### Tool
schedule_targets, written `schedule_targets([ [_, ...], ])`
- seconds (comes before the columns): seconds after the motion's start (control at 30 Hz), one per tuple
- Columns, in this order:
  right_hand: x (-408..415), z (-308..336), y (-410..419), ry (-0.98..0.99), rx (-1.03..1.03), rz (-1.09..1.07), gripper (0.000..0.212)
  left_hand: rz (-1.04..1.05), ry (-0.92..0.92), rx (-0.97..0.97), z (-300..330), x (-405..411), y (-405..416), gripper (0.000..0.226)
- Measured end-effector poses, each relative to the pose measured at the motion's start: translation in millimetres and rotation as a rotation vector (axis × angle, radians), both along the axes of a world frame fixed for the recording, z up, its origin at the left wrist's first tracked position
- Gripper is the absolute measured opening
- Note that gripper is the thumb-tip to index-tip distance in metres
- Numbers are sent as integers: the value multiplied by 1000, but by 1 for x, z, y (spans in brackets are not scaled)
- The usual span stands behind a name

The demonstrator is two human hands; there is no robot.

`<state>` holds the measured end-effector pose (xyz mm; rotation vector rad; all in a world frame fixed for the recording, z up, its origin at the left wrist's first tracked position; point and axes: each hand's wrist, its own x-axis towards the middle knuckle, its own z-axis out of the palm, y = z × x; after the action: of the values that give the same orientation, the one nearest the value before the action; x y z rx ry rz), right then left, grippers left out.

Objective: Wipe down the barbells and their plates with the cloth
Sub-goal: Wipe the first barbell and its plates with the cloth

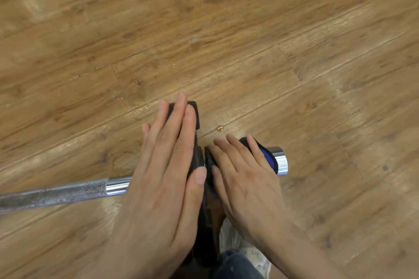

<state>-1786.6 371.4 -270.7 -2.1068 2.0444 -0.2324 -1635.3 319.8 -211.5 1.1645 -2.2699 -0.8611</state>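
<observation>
A chrome barbell (68,192) lies on the wooden floor, running from the left edge to its sleeve end (280,161) at the right. A black plate (194,108) stands on it, seen edge-on. My left hand (167,176) presses flat against the plate's left face, fingers straight and together. Just right of the plate, my right hand (244,179) curls over the sleeve and holds a dark cloth with a blue side (268,157) wrapped round it. Both hands hide most of the plate and the inner sleeve.
Wood-plank floor (226,41) fills the view, with pale smears at the top left and a small shiny speck (220,128) beyond the plate. My white shoe (251,253) and dark trouser leg (235,266) sit at the bottom, close under my right hand.
</observation>
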Motion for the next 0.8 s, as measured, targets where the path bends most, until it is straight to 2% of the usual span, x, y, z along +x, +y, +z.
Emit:
schedule_targets([
  [0.07, 3, 13, -31, 71, 95, -55, 26, 6, -6, 6, 1, 0, -2, 58],
  [0.13, -2, 22, -63, 110, 370, 35, 22, 17, -14, 10, 2, -1, -5, 58],
  [0.17, -2, 23, -69, 110, 411, 65, 22, 21, -19, 15, 2, -1, -7, 57],
  [0.23, 3, 17, -54, 130, 304, 15, 20, 28, -16, 31, 2, -1, -11, 57],
  [0.3, 10, 8, -12, -46, 126, -94, 32, 35, -15, 40, 1, -1, -14, 57],
  [0.37, 12, 2, 22, -142, 46, -50, 44, 38, -19, 39, 1, -2, -16, 57],
  [0.47, 5, 6, 6, -72, 31, -44, 43, 44, -16, 53, 2, -2, -20, 56],
  [0.53, 3, 19, -38, 1, 234, -107, 40, 55, -14, 68, 2, -4, -26, 56],
  [0.6, -8, 21, -81, -53, 542, -135, 51, 66, -25, 79, 3, -5, -33, 57],
  [0.63, -15, 17, -94, -110, 628, -144, 54, 71, -30, 83, 3, -6, -38, 58],
  [0.7, -18, 11, -94, -40, 523, -113, 55, 78, -39, 94, 2, -6, -48, 60],
  [0.73, -17, 4, -80, 48, 334, -109, 50, 80, -48, 90, 1, -6, -52, 61],
  [0.8, -12, -5, -38, 40, 15, -146, 41, 91, -68, 77, 0, -6, -58, 62],
])
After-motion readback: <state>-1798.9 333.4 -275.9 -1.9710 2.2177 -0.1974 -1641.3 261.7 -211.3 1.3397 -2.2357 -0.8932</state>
